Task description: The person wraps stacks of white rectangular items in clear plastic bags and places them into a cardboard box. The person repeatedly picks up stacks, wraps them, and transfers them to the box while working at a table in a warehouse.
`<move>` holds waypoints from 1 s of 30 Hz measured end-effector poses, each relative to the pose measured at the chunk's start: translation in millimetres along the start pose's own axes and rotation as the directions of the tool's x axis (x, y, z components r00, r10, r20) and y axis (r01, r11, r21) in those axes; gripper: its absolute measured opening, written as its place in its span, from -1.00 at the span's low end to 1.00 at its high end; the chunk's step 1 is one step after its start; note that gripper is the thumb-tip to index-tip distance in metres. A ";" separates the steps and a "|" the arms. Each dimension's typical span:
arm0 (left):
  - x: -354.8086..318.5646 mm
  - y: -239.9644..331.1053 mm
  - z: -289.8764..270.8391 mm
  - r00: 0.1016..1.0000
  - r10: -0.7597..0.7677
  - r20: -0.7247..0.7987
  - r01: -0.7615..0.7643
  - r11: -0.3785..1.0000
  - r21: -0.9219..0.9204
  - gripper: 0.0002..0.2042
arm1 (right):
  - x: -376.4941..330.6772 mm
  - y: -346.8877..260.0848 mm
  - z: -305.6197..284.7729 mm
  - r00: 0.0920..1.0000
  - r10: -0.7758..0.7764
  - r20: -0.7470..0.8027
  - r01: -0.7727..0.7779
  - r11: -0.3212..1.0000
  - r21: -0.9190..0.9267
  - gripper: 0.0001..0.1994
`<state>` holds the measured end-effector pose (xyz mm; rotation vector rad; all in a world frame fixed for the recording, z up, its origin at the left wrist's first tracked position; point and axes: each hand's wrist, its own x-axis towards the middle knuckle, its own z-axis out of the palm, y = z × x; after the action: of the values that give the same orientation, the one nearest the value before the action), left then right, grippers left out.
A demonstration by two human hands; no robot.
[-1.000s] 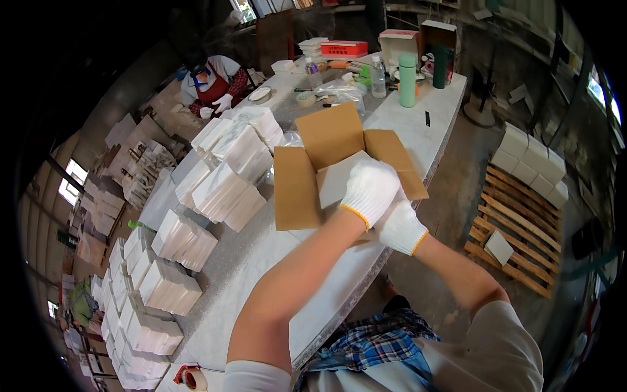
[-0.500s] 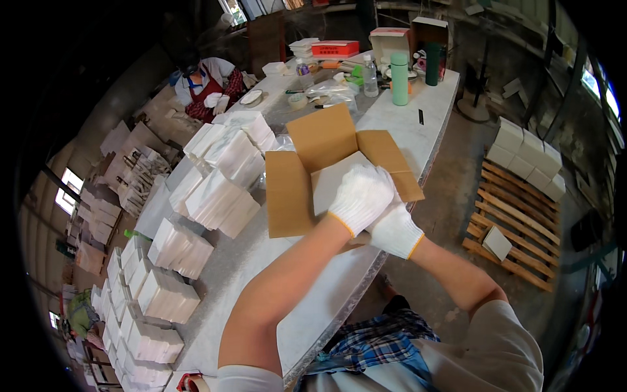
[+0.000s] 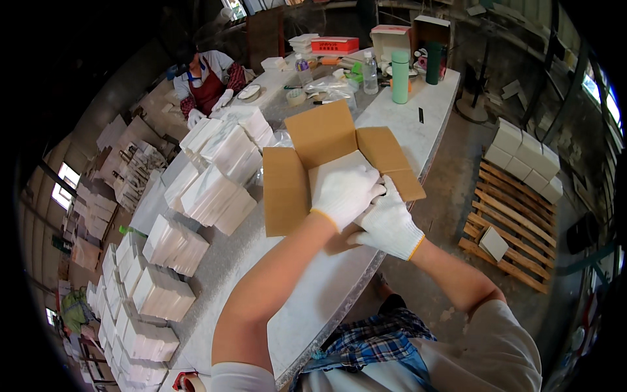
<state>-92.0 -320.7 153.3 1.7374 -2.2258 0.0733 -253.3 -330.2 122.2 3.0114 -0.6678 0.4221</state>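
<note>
An open cardboard box [image 3: 286, 193] sits on the table in front of me, its flaps raised at the left, back and right. Inside it shows a flat white surface [image 3: 325, 171], perhaps a tile or sheet. Over the box's near side is my left hand [image 3: 346, 195] in a white knit glove, its fingers curled against my other hand; what they hold, if anything, is hidden. My right hand [image 3: 392, 225], gloved alike, is at the near right corner, thumb and forefinger stretched apart. Both hands cover most of the near flap.
Stacks of white tiles [image 3: 219, 199] line the table's left side. A green flask [image 3: 400, 78], clear bottle [image 3: 369, 73] and red box [image 3: 334, 45] stand at the back. Across the table a person [image 3: 208, 81] works. A wooden pallet [image 3: 509, 222] bears white blocks, right. A tape dispenser [image 3: 189, 381] lies near.
My hands have drawn slightly apart; the left slid left off the right, whose thumb and forefinger now show. The person across has lowered one gloved hand toward the tiles.
</note>
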 end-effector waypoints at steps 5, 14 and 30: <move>-10.1 -8.1 2.0 0.998 -0.066 -0.018 0.062 0.987 -0.149 -0.64 | -11.8 -10.6 2.4 0.970 -0.041 -0.239 0.031 0.999 -0.044 -0.46; -6.1 -16.1 -22.3 0.833 -0.126 0.540 0.322 0.902 -0.286 -0.47 | -11.8 -7.5 3.0 0.970 -0.034 -0.242 0.056 0.995 0.084 -0.67; -15.9 -8.4 -1.3 0.871 -0.200 0.449 0.226 0.974 -0.003 -0.59 | -14.9 -1.3 -20.2 0.998 -0.048 0.039 0.048 0.999 -0.006 -0.65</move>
<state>-80.4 -307.7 148.8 2.1269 -2.2778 -0.4832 -270.9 -321.1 137.7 3.0296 -0.5961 0.3588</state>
